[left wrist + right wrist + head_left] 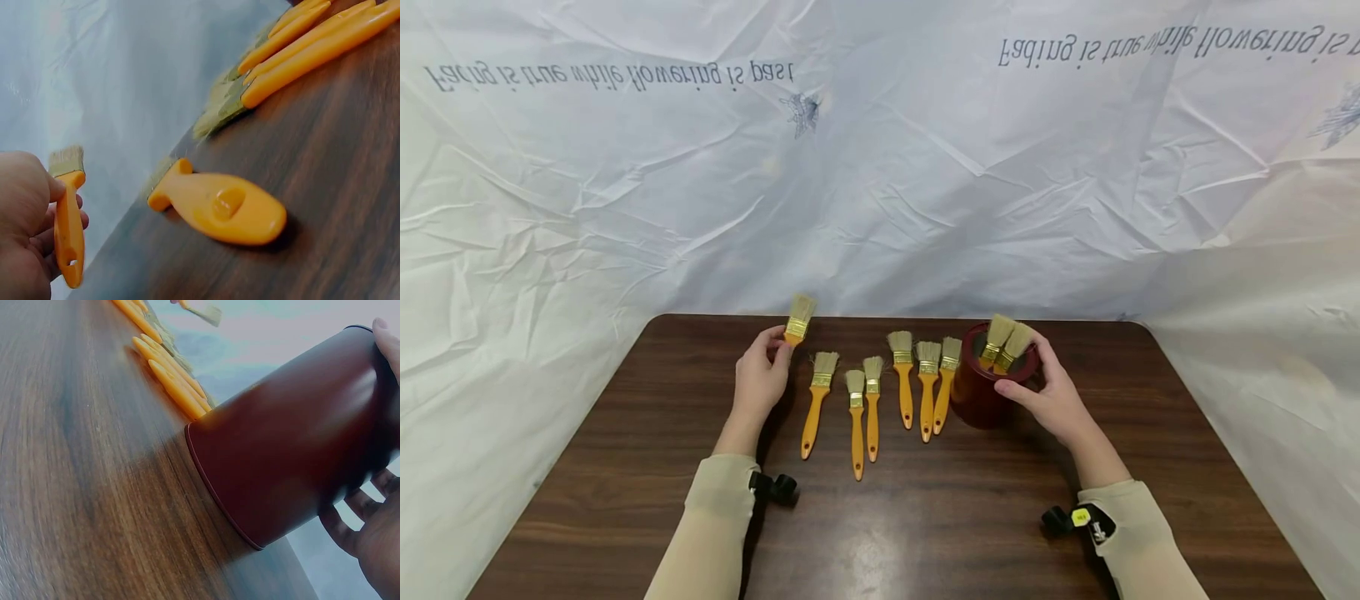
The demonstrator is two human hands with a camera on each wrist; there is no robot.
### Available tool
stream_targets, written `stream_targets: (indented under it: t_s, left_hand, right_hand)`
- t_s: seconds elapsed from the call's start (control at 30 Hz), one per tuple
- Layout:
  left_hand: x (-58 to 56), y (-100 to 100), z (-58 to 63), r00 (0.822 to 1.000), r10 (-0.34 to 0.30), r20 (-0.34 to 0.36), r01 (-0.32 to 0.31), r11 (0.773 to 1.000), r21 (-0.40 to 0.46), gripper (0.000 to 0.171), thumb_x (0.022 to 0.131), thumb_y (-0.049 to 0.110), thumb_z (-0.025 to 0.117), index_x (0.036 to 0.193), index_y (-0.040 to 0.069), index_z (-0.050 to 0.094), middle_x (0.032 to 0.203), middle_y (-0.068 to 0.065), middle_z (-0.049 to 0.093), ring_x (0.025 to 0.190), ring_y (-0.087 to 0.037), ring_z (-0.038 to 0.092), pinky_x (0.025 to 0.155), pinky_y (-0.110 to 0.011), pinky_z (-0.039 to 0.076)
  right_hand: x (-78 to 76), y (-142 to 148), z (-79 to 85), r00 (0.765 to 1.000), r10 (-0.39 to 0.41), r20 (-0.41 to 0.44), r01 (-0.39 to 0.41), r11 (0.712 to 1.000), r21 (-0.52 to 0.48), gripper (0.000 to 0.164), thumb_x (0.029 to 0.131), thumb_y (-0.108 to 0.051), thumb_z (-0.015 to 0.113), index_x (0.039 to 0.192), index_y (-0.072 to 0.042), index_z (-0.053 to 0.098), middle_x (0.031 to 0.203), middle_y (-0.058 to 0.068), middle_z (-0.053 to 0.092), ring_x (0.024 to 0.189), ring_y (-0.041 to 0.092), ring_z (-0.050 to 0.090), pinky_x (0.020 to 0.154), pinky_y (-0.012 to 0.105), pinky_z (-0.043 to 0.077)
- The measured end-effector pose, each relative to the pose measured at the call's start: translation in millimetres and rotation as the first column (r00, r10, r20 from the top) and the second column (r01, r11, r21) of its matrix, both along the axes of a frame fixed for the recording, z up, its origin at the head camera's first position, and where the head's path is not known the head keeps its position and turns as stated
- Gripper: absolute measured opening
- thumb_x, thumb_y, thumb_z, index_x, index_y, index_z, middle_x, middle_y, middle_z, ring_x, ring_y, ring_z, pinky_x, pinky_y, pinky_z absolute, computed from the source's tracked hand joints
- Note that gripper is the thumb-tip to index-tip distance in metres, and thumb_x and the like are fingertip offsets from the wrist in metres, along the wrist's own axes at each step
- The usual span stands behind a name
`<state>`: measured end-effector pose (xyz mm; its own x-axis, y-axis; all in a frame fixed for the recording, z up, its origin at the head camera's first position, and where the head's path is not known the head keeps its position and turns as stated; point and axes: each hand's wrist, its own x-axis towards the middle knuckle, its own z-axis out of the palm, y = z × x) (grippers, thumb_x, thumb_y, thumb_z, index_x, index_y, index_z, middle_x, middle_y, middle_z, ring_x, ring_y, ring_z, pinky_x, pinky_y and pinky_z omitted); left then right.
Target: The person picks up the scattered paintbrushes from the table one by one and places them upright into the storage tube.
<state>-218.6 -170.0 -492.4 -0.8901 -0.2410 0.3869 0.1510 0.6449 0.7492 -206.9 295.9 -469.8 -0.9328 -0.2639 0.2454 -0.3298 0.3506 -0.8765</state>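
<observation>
My left hand (760, 375) pinches a paintbrush (70, 219) by its orange handle, bristles up, over the table's far left part. Just right of that hand lies a wider paintbrush (818, 400), its handle end toward me. At the right, my right hand (1048, 392) grips a dark red cylindrical pot (287, 437) near its rim, thumb on the near side and fingers round the far side. Two paintbrushes (1017, 343) stand in the pot, bristles up and leaning right; most of their handles are hidden inside.
Between the hands, more brushes lie on the dark wooden table (880, 533): a pair of narrow paintbrushes (857, 429) and a group of three paintbrushes (927, 392) beside the pot. A white printed sheet (880, 167) hangs behind the table's far edge.
</observation>
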Motion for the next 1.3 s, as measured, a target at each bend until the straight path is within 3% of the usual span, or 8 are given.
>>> stream_targets:
  t_s: [0.23,0.37,0.6,0.73,0.97,1.13,1.3]
  left_hand:
    - [1.6,7.4,10.8,1.000,-0.022,-0.022,0.025,0.992,0.125,0.044,0.109,0.015,0.070,0.152,0.008,0.063,0.118,-0.014,0.075,0.096,-0.028,0.070,0.072,-0.026,0.051]
    - [1.5,11.8,17.5,0.998,-0.043,-0.044,0.051,0.977,0.205,0.045,0.105,0.009,0.073,0.149,0.004,0.064,0.118,-0.016,0.073,0.101,-0.028,0.072,0.073,-0.015,0.052]
    - [3.5,20.8,26.8,0.991,-0.084,-0.102,0.117,0.916,0.384,0.035,0.103,0.000,0.071,0.137,-0.003,0.063,0.114,-0.017,0.065,0.095,-0.013,0.067,0.077,-0.015,0.054]
    - [5.1,25.9,30.6,0.987,-0.092,-0.131,0.141,0.889,0.436,0.031,0.104,0.001,0.071,0.134,-0.003,0.063,0.112,-0.015,0.062,0.093,-0.012,0.064,0.077,-0.017,0.054]
    - [4.1,40.4,41.2,0.988,-0.093,-0.127,0.144,0.860,0.490,0.027,0.107,0.007,0.070,0.132,-0.004,0.065,0.111,-0.013,0.063,0.091,-0.011,0.068,0.078,-0.027,0.061]
    - [-0.8,58.9,56.6,0.979,-0.135,-0.153,0.196,0.838,0.509,0.025,0.107,0.005,0.070,0.130,-0.004,0.066,0.112,-0.014,0.064,0.092,-0.016,0.069,0.080,-0.031,0.063]
    - [-9.5,88.4,84.5,0.964,-0.195,-0.180,0.255,0.870,0.421,0.025,0.106,0.008,0.072,0.127,-0.002,0.067,0.115,-0.016,0.068,0.099,-0.023,0.068,0.082,-0.030,0.062]
  right_hand:
    - [0.6,0.6,0.9,1.000,-0.005,0.004,0.005,1.000,0.008,0.087,0.104,-0.014,0.076,0.173,-0.028,0.025,0.158,0.012,0.048,0.141,0.027,0.050,0.107,0.023,0.045]
    - [0.8,0.8,1.0,1.000,-0.005,0.009,0.005,1.000,0.010,0.087,0.104,-0.015,0.076,0.173,-0.028,0.025,0.158,0.012,0.047,0.142,0.029,0.049,0.106,0.022,0.044]
    - [0.4,0.9,1.3,1.000,-0.007,0.013,0.007,1.000,0.014,0.088,0.104,-0.015,0.076,0.173,-0.029,0.025,0.158,0.012,0.047,0.144,0.032,0.048,0.109,0.027,0.044]
    - [-0.1,0.6,1.5,1.000,-0.004,0.013,0.004,1.000,0.012,0.087,0.104,-0.015,0.076,0.173,-0.029,0.025,0.159,0.012,0.047,0.144,0.031,0.049,0.110,0.032,0.045]
    - [-1.3,1.3,-0.3,1.000,0.003,0.006,-0.003,1.000,0.004,0.086,0.105,-0.014,0.076,0.173,-0.028,0.025,0.159,0.012,0.047,0.141,0.026,0.050,0.107,0.023,0.045]
    - [-2.4,1.8,-1.7,1.000,0.012,0.005,-0.012,1.000,-0.002,0.087,0.104,-0.014,0.076,0.173,-0.028,0.025,0.159,0.012,0.047,0.141,0.027,0.051,0.106,0.021,0.045]
    - [-2.4,3.1,-1.4,1.000,0.011,0.000,-0.011,1.000,-0.005,0.086,0.104,-0.014,0.076,0.173,-0.028,0.026,0.158,0.012,0.047,0.141,0.028,0.051,0.105,0.019,0.045]
